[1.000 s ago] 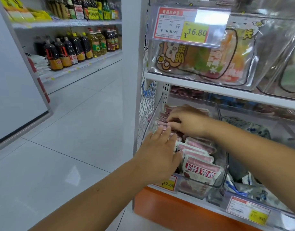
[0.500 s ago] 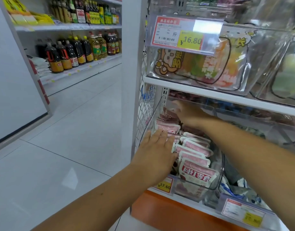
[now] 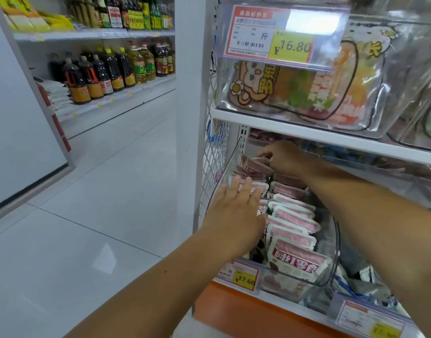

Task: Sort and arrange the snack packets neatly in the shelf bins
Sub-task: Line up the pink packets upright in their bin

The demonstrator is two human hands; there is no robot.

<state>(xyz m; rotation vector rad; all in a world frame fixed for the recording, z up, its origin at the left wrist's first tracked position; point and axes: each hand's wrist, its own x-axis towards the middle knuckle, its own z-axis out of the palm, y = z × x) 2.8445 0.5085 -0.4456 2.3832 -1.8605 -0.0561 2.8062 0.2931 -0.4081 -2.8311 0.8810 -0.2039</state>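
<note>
Both bare forearms reach forward. The left hand (image 3: 236, 211) lies palm down, its 4 fingers (image 3: 245, 187) straight and slightly spread. Beyond those fingertips, the right hand (image 3: 286, 157) curls its fingers (image 3: 267, 152), pinching a packet (image 3: 253, 166) at their tips.

Lower tag (image 3: 370, 322) blurred, probably price; right bin (image 3: 426, 76) cropped.

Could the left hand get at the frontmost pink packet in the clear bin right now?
Probably yes. The left hand lies flat just left of the frontmost packet, the clear bin is open on top there, and the right hand pinches a back packet, away from that path.
</note>
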